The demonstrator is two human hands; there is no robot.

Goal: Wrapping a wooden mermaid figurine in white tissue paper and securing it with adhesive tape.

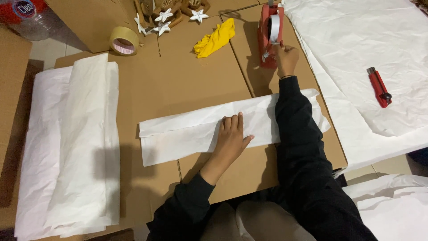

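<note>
A folded white paper bundle (196,129) lies flat on cardboard; a red tape dispenser (269,33) stands upright beyond it.

Flattened brown cardboard sheets (187,85) cover the floor and carry everything. At the centre lies a folded white paper packet (187,134); at nine o'clock a stack of white paper (71,147); at eleven a tape roll (123,40). At twelve lie a yellow cloth (215,39) and red tape dispenser (269,33), at two a white sheet (356,49) with a red utility knife (379,87).

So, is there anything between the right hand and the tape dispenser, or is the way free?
Nothing visible stands between them. The right hand is already at the red tape dispenser, with its fingers by the white tape roll. The left hand lies flat on the folded white paper.
</note>
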